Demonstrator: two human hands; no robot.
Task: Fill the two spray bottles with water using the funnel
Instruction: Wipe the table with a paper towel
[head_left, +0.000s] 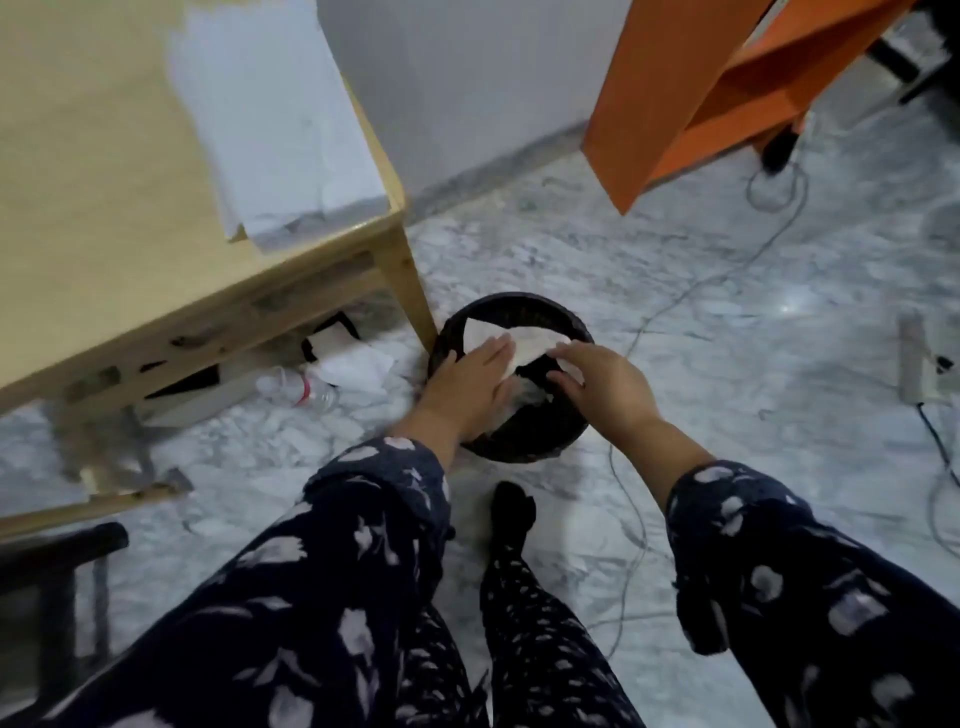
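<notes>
Bending over a round black bin (519, 441) on a marble floor (727, 364), a person reaches both hands into its mouth, where white paper (524, 343) lies crumpled. The left hand (467, 384) rests flat on the paper with fingers straight, pressing it down. The right hand (597, 379) curls over the paper's far edge; its fingers bend round the sheet, seemingly pinching it, though the fingertips are partly hidden. Both arms wear dark sleeves printed with pale flowers, and one dark-socked foot (511, 512) stands just beside the bin. Neither of the two spray bottles nor the funnel appears anywhere in view, so the task's things cannot be placed. This looks like a side step, probably throwing away used paper, and not the filling itself; how far the filling stands cannot be judged from here. The next move likely calls for letting go of the paper, straightening up and turning toward wherever the bottles and funnel stand. Counted: one bin, two hands, one wooden table (130, 234) at upper left carrying one white sheet (275, 130), one clear plastic bottle (301, 392) lying on its side under the table, one orange stand (701, 93) at upper right, and several thin cables (769, 244) trailing across the floor.
</notes>
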